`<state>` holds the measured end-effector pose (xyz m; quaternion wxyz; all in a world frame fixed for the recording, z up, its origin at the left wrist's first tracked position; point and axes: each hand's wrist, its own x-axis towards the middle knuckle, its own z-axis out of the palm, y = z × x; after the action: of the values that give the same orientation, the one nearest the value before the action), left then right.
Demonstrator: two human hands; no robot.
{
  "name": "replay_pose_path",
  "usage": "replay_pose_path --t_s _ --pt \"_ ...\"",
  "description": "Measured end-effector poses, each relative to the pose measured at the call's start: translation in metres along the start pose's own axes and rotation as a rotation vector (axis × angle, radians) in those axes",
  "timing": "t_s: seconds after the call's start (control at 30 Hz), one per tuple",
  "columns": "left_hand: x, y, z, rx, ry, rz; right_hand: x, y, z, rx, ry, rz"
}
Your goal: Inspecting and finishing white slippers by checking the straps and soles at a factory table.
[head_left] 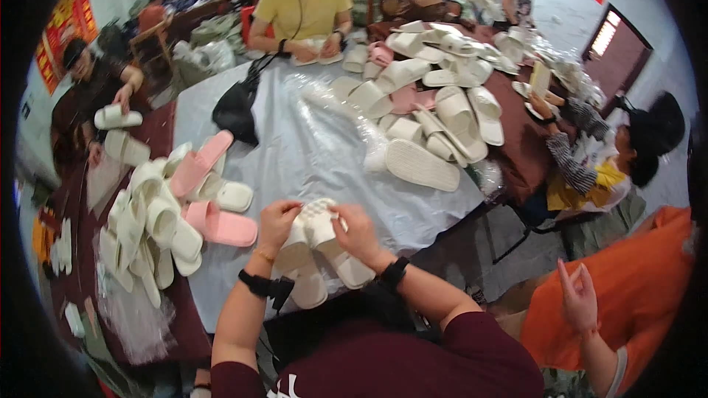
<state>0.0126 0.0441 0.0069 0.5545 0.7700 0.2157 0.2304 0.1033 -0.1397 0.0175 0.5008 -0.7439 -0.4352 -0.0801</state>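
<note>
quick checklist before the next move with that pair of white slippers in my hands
1. Left hand grips the pair of white slippers: ok.
2. Right hand grips the same pair: ok.
3. Slippers stacked together, toes down: ok.
4. Grey table sheet bare just ahead of the hands: ok.
5. Slipper pile at left stays apart from the hands: ok.
6. Soles clean: cannot tell.

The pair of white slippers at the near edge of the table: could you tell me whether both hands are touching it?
Touching: the head view shows the left hand and right hand gripping the white slippers.
</note>
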Motion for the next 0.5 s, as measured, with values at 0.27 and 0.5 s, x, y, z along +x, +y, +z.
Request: replay_pose_path --t_s 0.27,0.5 --pt "-0.001 0.008 0.005 -0.008 0.039 -0.054 0.041 0.026 0.047 0.285 -0.323 0.327" --pt "-0.006 -0.013 0.001 -0.177 0.012 -0.118 0.031 0.017 0.06 0.338 -0.3 0.302"
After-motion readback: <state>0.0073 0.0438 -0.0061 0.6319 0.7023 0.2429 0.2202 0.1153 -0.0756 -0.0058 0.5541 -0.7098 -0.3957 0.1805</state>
